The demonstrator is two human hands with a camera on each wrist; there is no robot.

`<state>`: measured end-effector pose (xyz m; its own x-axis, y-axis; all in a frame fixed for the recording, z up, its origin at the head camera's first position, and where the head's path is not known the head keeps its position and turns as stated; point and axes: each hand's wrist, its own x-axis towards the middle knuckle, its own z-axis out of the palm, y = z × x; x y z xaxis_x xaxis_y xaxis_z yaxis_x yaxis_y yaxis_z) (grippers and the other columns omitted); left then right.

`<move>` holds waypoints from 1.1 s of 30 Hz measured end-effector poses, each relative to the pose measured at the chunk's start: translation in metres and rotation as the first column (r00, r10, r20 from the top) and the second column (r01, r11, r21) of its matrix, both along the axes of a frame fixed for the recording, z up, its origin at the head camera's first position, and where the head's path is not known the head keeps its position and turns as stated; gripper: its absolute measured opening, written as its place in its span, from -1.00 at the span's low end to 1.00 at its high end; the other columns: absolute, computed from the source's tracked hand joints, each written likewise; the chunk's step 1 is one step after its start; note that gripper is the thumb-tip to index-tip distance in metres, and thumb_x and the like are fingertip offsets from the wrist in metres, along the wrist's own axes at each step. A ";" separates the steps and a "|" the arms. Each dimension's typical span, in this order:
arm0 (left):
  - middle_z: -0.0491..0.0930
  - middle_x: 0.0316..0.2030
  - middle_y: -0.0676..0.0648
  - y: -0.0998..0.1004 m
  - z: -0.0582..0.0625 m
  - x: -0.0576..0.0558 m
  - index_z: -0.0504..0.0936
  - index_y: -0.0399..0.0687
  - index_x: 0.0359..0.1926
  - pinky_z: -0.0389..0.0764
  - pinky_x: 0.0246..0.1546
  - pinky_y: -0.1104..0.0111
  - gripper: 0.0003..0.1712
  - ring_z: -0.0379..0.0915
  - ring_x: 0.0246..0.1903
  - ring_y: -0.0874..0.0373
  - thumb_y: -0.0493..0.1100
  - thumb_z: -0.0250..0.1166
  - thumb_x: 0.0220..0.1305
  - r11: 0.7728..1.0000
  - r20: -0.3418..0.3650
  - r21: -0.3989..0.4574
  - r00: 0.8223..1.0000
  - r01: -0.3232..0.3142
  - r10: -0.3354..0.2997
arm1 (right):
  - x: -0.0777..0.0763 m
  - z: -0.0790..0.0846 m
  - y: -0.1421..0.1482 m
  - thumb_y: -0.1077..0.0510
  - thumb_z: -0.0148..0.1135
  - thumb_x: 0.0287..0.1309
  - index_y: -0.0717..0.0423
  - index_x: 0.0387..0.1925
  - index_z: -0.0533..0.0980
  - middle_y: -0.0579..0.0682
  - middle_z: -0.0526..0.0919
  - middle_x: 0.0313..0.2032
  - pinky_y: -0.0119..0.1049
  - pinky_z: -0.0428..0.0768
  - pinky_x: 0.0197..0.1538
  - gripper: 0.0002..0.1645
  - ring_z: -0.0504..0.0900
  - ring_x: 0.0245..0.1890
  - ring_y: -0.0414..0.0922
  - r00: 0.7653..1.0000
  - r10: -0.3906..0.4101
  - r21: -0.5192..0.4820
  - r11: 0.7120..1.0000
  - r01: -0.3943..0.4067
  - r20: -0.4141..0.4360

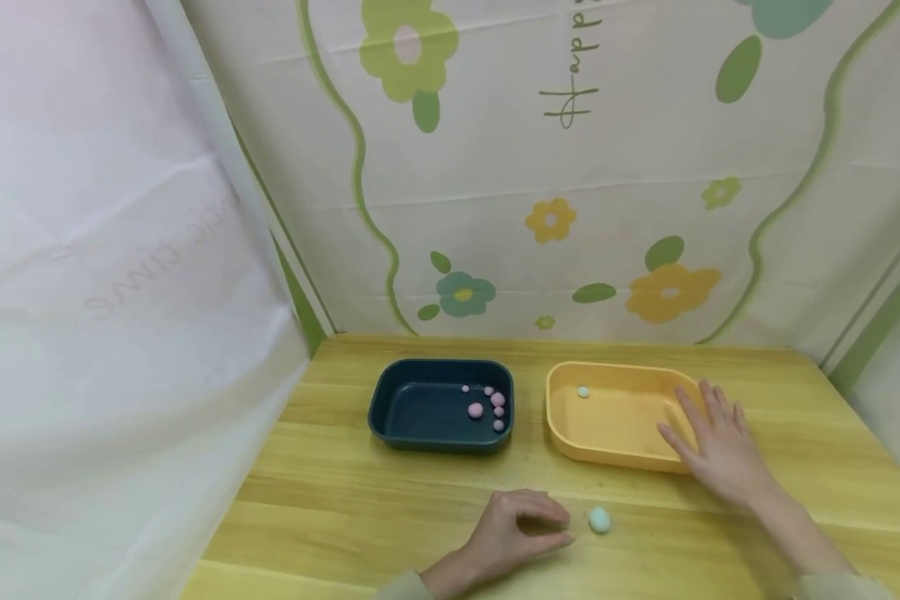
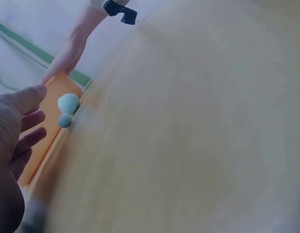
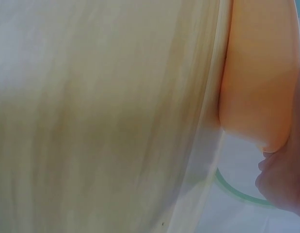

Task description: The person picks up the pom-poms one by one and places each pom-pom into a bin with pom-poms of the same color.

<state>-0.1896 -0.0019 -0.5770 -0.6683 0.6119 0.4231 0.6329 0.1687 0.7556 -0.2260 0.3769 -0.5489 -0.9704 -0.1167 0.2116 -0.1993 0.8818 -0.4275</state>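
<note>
My left hand (image 1: 506,533) is low over the wooden table, fingers bent, with a gap between thumb and fingertips and nothing held. Just right of its fingertips lies a pale mint clay ball (image 1: 599,520). The left wrist view shows a larger mint ball (image 2: 69,103) and a smaller mint ball (image 2: 65,121) beside it; whether they are joined I cannot tell. My right hand (image 1: 723,450) rests with spread fingers at the right end of the yellow tray (image 1: 607,457). Inside that tray is a small mint ball (image 1: 583,392). The right wrist view catches this hand (image 3: 283,182) against the tray's end.
A dark blue tray (image 1: 438,443) stands left of the yellow one, with several pink-lilac balls (image 1: 476,410) mostly along its right side. Behind the table (image 1: 307,500) hangs a white flowered cloth (image 1: 487,192). Another white cloth (image 1: 105,375) borders the left side.
</note>
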 end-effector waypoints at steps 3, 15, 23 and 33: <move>0.91 -0.05 0.07 0.000 -0.005 0.001 0.91 -0.05 -0.02 0.70 0.30 0.40 -0.82 0.78 0.02 0.45 -0.17 0.56 0.41 1.000 0.040 0.006 0.999 0.002 -0.002 | 0.000 0.000 -0.001 -0.22 -0.02 0.70 0.26 0.77 -0.08 0.59 -0.29 0.69 0.46 -0.57 0.67 -0.01 -0.33 0.71 0.60 1.000 -0.001 0.000 1.000 0.001 0.008; 0.89 0.00 0.16 0.000 -0.010 0.002 0.91 0.06 0.04 0.67 0.27 0.50 -0.78 0.71 0.14 0.47 -0.13 0.56 0.41 0.995 0.090 -0.102 0.996 0.019 -0.009 | 0.000 -0.001 -0.003 -0.20 0.01 0.69 0.25 0.77 -0.03 0.62 -0.24 0.68 0.46 -0.55 0.68 -0.04 -0.29 0.70 0.61 1.000 -0.008 -0.008 1.000 0.008 -0.013; 0.90 -0.01 0.12 0.000 -0.014 0.003 0.92 0.04 -0.01 0.67 0.24 0.51 -0.83 0.72 0.14 0.41 -0.15 0.55 0.42 0.994 0.055 -0.109 0.998 -0.001 0.007 | 0.001 -0.001 -0.004 -0.19 0.01 0.69 0.27 0.76 -0.02 0.63 -0.24 0.68 0.46 -0.56 0.67 -0.04 -0.27 0.68 0.65 1.000 -0.004 -0.016 1.000 0.004 -0.006; 0.90 -0.02 0.08 0.001 -0.012 0.002 0.92 -0.02 -0.05 0.71 0.20 0.50 -0.86 0.74 0.08 0.45 -0.20 0.53 0.43 0.999 0.199 -0.032 0.980 -0.010 0.016 | -0.002 -0.001 -0.002 -0.17 -0.01 0.71 0.29 0.75 -0.01 0.62 -0.27 0.68 0.44 -0.60 0.67 -0.06 -0.33 0.70 0.62 1.000 0.004 -0.034 0.999 -0.005 -0.022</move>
<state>-0.1880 -0.0010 -0.5894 -0.7451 0.6134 0.2619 0.4676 0.2005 0.8609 -0.2276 0.3753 -0.5500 -0.9649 -0.1131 0.2370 -0.2127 0.8658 -0.4528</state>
